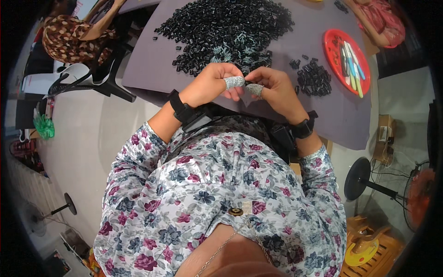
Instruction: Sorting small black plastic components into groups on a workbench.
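Observation:
My left hand (210, 85) and my right hand (279, 93) meet just over the near edge of the table. Both are closed in a pinch, fingertips almost touching, on a small black piece (246, 82) that is mostly hidden by the fingers. Each thumb wears a greyish-white speckled cover. Beyond my hands spreads a large pile of small black pieces (221, 27), with grey-green bits (237, 50) scattered on its near part. To the right of my right hand lies a smaller heap of black pieces (314, 79).
A red round tray (328, 42) holding several knife-like tools with coloured handles stands on the grey-covered table (348, 113) at the right. Two other people sit at the far left and far right. A black chair (104, 83) is at the left, a pedestal fan (417, 196) at the right.

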Action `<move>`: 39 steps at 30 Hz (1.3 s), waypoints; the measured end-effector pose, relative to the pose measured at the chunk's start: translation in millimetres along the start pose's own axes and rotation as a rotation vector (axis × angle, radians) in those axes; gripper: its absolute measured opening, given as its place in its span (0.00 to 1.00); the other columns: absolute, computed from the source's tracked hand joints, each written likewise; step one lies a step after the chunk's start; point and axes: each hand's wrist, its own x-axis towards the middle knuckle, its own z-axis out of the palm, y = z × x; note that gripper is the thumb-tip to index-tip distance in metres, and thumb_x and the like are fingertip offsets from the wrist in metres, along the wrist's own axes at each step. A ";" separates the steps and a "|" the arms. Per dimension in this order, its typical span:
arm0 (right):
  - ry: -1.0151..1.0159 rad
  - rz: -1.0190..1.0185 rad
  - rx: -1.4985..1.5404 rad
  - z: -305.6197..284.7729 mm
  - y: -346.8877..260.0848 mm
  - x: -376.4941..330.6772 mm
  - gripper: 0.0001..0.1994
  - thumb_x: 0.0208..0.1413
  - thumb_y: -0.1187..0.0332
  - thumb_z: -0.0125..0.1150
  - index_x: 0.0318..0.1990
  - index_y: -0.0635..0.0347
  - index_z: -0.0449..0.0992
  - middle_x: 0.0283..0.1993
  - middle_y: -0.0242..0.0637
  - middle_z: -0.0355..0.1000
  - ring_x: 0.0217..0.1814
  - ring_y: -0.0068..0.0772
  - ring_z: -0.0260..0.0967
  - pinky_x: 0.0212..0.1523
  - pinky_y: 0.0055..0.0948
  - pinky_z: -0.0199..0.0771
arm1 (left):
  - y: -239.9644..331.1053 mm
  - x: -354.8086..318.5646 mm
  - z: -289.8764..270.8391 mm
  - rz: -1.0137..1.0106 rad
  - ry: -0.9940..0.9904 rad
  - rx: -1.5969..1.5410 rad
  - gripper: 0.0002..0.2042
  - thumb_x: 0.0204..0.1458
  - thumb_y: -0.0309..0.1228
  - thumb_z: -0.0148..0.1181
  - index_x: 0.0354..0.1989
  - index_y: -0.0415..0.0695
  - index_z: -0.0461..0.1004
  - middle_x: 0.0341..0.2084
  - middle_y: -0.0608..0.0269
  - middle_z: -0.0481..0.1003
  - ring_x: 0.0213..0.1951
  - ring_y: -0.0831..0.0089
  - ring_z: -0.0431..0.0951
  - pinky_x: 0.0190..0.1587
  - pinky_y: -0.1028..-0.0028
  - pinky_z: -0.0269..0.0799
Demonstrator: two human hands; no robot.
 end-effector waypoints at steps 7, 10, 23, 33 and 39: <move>0.043 -0.107 -0.198 -0.1 1.9 -1.5 0.12 0.52 0.85 0.54 0.43 0.68 0.79 0.38 0.34 0.80 0.39 0.19 0.77 0.36 0.22 0.78 | 1.6 5.9 -3.4 -0.042 -0.033 -0.048 0.07 0.66 0.24 0.53 0.44 0.38 0.77 0.31 0.59 0.83 0.31 0.75 0.84 0.33 0.80 0.76; 0.067 -0.173 -0.313 -1.0 5.6 -1.2 0.11 0.52 0.85 0.55 0.42 0.68 0.78 0.36 0.35 0.79 0.37 0.19 0.77 0.34 0.22 0.77 | 2.4 5.5 -1.6 -0.058 -0.019 -0.056 0.08 0.63 0.20 0.51 0.44 0.37 0.77 0.31 0.58 0.83 0.31 0.74 0.84 0.33 0.79 0.77; 0.127 -0.083 -0.143 2.7 3.5 -7.1 0.07 0.54 0.84 0.56 0.38 0.70 0.77 0.34 0.34 0.79 0.34 0.19 0.78 0.33 0.22 0.78 | 2.2 7.4 2.5 0.010 -0.005 -0.113 0.08 0.64 0.23 0.57 0.48 0.37 0.80 0.34 0.63 0.82 0.32 0.80 0.81 0.40 0.77 0.81; 0.171 -0.073 0.000 7.7 -4.8 -9.2 0.07 0.52 0.84 0.55 0.37 0.69 0.77 0.34 0.35 0.79 0.34 0.19 0.77 0.33 0.21 0.77 | 5.0 5.1 14.0 0.041 0.147 -0.140 0.07 0.62 0.23 0.60 0.45 0.37 0.82 0.33 0.65 0.83 0.30 0.83 0.80 0.35 0.82 0.77; 0.158 -0.079 -0.012 5.1 0.3 -7.5 0.07 0.54 0.84 0.57 0.39 0.69 0.76 0.36 0.35 0.79 0.35 0.20 0.77 0.34 0.21 0.77 | 6.4 7.4 12.6 0.057 0.121 -0.110 0.06 0.61 0.23 0.61 0.43 0.37 0.82 0.32 0.64 0.82 0.28 0.82 0.79 0.33 0.80 0.77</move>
